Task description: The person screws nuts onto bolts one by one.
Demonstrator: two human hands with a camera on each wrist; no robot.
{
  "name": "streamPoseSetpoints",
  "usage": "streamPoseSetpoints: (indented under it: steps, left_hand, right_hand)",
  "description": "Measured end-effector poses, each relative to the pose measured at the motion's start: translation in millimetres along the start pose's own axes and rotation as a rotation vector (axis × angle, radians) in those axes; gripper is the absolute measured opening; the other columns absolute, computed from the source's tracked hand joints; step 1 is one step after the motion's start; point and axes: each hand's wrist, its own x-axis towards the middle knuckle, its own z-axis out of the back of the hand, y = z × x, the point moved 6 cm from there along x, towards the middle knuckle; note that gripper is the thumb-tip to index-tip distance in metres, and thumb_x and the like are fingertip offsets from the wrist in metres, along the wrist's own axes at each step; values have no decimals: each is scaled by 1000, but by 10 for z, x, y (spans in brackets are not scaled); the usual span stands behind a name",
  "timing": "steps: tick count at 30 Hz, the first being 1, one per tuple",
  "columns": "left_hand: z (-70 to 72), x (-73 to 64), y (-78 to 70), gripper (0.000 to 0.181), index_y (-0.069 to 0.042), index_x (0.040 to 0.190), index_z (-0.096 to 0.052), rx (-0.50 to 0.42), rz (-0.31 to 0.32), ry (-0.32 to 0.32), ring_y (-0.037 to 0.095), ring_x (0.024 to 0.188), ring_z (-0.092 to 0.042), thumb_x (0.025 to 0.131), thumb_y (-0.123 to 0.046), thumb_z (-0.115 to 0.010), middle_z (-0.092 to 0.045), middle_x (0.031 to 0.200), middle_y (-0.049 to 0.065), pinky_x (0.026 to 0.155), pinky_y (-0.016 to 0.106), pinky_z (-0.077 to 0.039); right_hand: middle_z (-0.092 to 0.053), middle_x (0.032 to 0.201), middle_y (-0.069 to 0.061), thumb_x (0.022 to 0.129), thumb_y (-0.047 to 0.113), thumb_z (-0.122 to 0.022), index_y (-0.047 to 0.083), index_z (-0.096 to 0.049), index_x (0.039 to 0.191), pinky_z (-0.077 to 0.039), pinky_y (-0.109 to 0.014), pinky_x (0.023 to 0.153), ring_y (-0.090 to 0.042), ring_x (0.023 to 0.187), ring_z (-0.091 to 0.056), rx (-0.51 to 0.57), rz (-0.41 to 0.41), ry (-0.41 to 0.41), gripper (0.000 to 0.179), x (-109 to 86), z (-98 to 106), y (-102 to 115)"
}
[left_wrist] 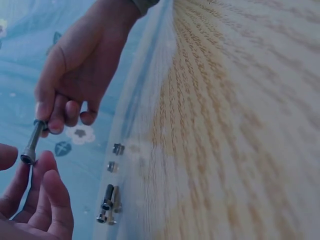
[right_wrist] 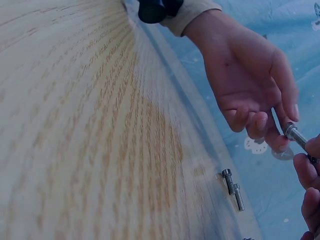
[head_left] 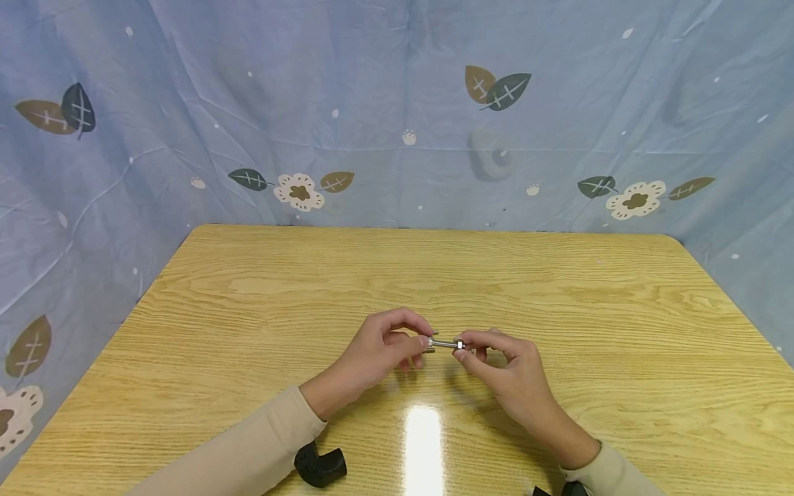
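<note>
Between the two hands a socket-head bolt [head_left: 444,344] is held level, just above the wooden table. Its head is pinched by the thumb and fingers of my left hand [head_left: 381,348], as the right wrist view also shows. My right hand [head_left: 511,365] grips a hex nut [head_left: 460,345] at the bolt's other end with thumb and forefinger. How far the nut is threaded on cannot be told. Two loose bolts [right_wrist: 238,197] lie on the table beneath the left hand, partly hidden by it in the head view.
In the left wrist view a small nut [left_wrist: 112,166] and another small nut-like piece [left_wrist: 118,149] lie near the bolts. A black curved device [head_left: 320,466] is at the left sleeve. Behind the wooden table [head_left: 298,275] hangs a blue patterned cloth [head_left: 397,83].
</note>
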Motion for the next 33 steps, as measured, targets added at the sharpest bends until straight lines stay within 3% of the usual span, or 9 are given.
streamPoseSetpoints:
  steps: [9,23,33]
  left_hand:
    - [-21,21,22,26,-1,113,-63,11,16,17,23,72,-63,98,-21,-57,-66,104,25,64,30,-50]
    - [-12,1,7,25,-3,113,-62,6,-7,12,28,71,-62,94,-17,-64,-63,82,28,65,32,-50]
    - [-3,-4,-11,24,-3,115,-61,-9,-14,11,32,75,-63,93,-13,-64,-67,81,23,70,37,-52]
  right_hand:
    - [-68,81,6,84,4,-73,11,-76,95,-43,-25,64,-7,71,-53,11,-15,-6,14,-1,-3,-11]
    - [-67,81,5,84,5,-73,10,-76,96,-43,-25,66,-7,71,-52,14,-22,-3,13,-2,0,-10]
    - [-67,80,6,84,4,-74,11,-76,95,-43,-27,66,-8,71,-52,13,-19,-12,14,1,5,-15]
